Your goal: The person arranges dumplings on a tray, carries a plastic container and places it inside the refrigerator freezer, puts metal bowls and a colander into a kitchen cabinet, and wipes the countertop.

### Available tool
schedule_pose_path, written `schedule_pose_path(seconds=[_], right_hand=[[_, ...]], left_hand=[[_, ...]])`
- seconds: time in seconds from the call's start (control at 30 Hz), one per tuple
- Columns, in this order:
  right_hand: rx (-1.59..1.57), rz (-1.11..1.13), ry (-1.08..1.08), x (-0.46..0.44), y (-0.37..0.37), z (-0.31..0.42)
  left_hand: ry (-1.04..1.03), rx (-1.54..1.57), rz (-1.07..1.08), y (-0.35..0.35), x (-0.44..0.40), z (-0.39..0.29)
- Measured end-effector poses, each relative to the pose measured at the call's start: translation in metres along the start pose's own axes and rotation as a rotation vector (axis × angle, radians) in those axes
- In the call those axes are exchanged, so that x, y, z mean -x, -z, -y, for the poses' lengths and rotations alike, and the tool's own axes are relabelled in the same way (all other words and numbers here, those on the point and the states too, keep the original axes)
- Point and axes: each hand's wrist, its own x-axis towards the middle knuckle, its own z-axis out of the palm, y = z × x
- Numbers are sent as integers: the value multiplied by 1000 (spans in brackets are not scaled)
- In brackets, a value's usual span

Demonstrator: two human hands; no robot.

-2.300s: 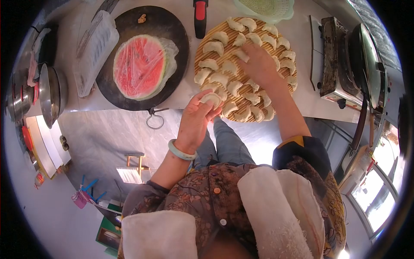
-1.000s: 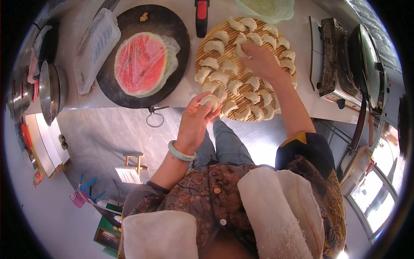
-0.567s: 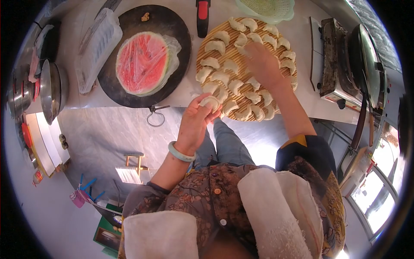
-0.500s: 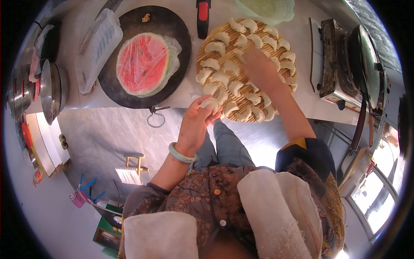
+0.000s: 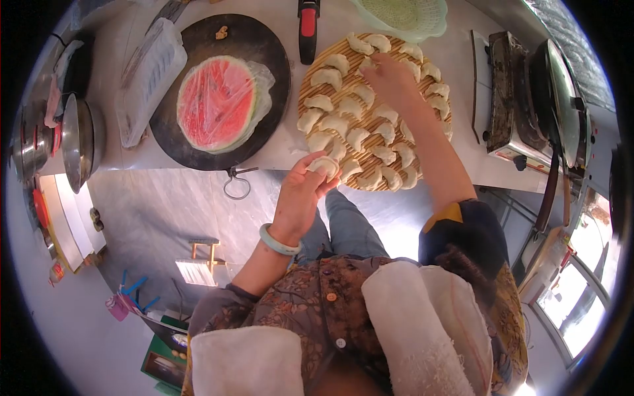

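Observation:
A round slatted bamboo tray [image 5: 308, 96] carries rows of pale crescent dumplings [image 5: 328, 78]. Just off its near-left edge, my left hand [image 5: 298, 198], with a pale bangle on the wrist, pinches one dumpling [image 5: 324, 166] between thumb and fingers. My right hand [image 5: 391, 80] reaches over the upper middle of the tray. Its fingers are closed on a dumpling [image 5: 366, 65] there, partly hidden by the fingertips. My right forearm covers some of the dumplings on that side.
Left of the tray, a plastic-wrapped watermelon half [image 5: 216, 105] rests on a round dark board [image 5: 274, 63]. A clear plastic tray [image 5: 152, 79], a black-and-red handle [image 5: 308, 30] and a green basket [image 5: 413, 20] are around. At right stands a stove [image 5: 508, 99] with a lidded pan [image 5: 560, 99].
My right hand has moved up and slightly left over the tray, from the middle to a dumpling nearer the far side. My left hand keeps its dumpling and has hardly shifted.

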Motion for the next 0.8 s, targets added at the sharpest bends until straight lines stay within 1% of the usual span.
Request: schedule_pose_path(seconds=[0.07, 0.17, 0.27, 0.37, 0.47, 0.57, 0.67, 0.77, 0.8], right_hand=[[87, 14, -32, -3, -2, 7], [116, -18, 12, -4, -11, 8], [162, -143, 157, 9, -9, 16], [136, -124, 145, 10, -7, 5], [13, -64, 35, 4, -11, 1], [45, -40, 17, -4, -14, 9], [87, -74, 77, -9, -20, 9], [-16, -35, 18, -13, -24, -6], [19, -52, 16, -10, -19, -5]], left_hand=[[-7, 0, -12, -1, 0, 1], [-16, 20, -10, 3, 1, 2], [-19, 29, -17, 5, 2, 0], [-38, 42, -19, 8, 0, 1], [-34, 40, -5, 8, -2, 2], [-16, 21, -27, 2, -1, 0], [-13, 7, -26, 2, -1, 0], [-13, 8, -36, 2, -1, 0], [-13, 10, -37, 2, -1, 0]])
